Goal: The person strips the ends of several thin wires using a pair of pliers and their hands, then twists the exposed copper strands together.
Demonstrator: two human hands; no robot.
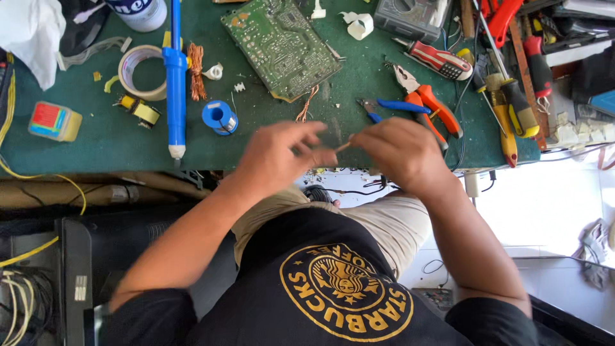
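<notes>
— Over on the far left of the green mat [96, 138], what have you got?

— White cloth [29, 35] at the corner, a small yellow box [54, 120] nearer, then a roll of tape [142, 72] and a blue desoldering pump [174, 77] lying lengthwise beside it. A tuft of copper strands [196, 70] sits just right of the pump, and a blue spool [219, 116] lies near that.

— And towards the middle?

— A green circuit board [282, 45] lies flat at the far edge. Below it, at the near edge of the mat, the two hands meet above the lap.

— What is the left hand [275, 157] doing?

— Its fingers are pinched together at the tips. Whether they actually clamp anything I cannot tell; the hand is blurred.

— The right hand [400, 154]?

— Curled closed, with the fingertips nipping a thin stick [344, 147], pale and short, maybe a wire end. It pokes out leftward from the right fingertips into the small gap between the hands, its free end close to the left fingertips.

— Touching them?

— Too blurred to say.

— Further right?

— Small blue-handled cutters [391, 106] lie just beyond the right knuckles, orange-handled pliers [432, 106] next to them, a red and white screwdriver [439, 61] farther off, and yellow-handled screwdrivers [512, 112] near the right edge. A grey meter [410, 16] sits at the far edge.
</notes>
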